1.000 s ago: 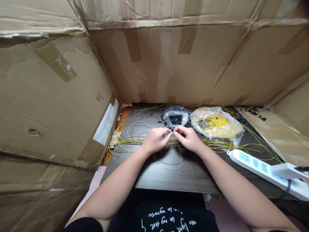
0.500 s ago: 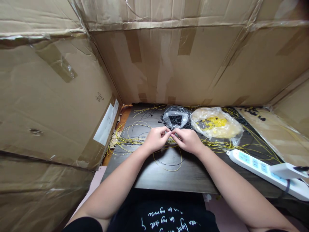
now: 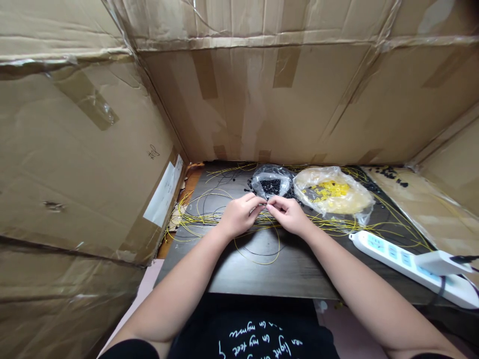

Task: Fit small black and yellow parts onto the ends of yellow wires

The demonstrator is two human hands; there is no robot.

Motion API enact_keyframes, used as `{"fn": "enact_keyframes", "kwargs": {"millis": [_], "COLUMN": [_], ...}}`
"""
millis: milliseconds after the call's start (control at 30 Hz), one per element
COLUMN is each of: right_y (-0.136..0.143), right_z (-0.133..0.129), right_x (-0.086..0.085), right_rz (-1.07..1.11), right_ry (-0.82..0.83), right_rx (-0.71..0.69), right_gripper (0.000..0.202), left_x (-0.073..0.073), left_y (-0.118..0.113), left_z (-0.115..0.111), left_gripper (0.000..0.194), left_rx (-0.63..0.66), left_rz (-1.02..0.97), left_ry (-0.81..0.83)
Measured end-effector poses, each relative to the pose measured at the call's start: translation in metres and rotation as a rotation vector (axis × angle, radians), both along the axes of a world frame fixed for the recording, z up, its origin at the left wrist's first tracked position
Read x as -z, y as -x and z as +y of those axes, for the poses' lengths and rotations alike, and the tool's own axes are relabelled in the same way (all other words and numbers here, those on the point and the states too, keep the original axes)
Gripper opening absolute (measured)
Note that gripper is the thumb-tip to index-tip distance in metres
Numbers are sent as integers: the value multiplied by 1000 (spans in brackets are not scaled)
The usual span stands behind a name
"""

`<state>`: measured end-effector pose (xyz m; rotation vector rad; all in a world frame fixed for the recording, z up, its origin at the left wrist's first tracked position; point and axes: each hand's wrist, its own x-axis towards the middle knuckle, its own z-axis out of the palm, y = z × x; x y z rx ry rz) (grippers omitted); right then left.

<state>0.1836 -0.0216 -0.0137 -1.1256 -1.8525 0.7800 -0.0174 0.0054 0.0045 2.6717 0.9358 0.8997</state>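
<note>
My left hand (image 3: 241, 215) and my right hand (image 3: 288, 213) meet fingertip to fingertip above the table (image 3: 262, 281). Both are closed in a pinch; what lies between the fingertips is too small to make out. Under and beside them runs a bundle of yellow and black wires (image 3: 333, 224), with a loop of yellow wire (image 3: 279, 252) hanging toward the table's front edge. Just behind my hands lies a clear bag of small black parts (image 3: 270, 186). To its right is a clear bag of small yellow parts (image 3: 329, 190).
A white power strip (image 3: 396, 257) with a plugged-in adapter (image 3: 441, 263) lies at the right. Cardboard walls (image 3: 262, 109) enclose the back and both sides. Small black pieces (image 3: 389, 173) are scattered on cardboard at the back right.
The view has shifted slightly. My fingertips are still together, with the fingers of both hands slightly rearranged.
</note>
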Motion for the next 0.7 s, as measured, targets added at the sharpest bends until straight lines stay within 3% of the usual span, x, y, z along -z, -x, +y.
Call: {"fn": "enact_keyframes", "kwargs": {"millis": [400,700], "right_y": [-1,-2], "right_z": [3,4], "right_x": [-1,2], "right_rz": [175,99], "right_ry": [191,86], "right_rx": [-106,-83], "right_gripper": [35,37], "left_x": [6,4], "left_y": [3,0], "left_z": [2,-3], "left_gripper": [26,22], "left_rx": [1,32], "left_rz": [103,13], "left_ry": [-211,-153]}}
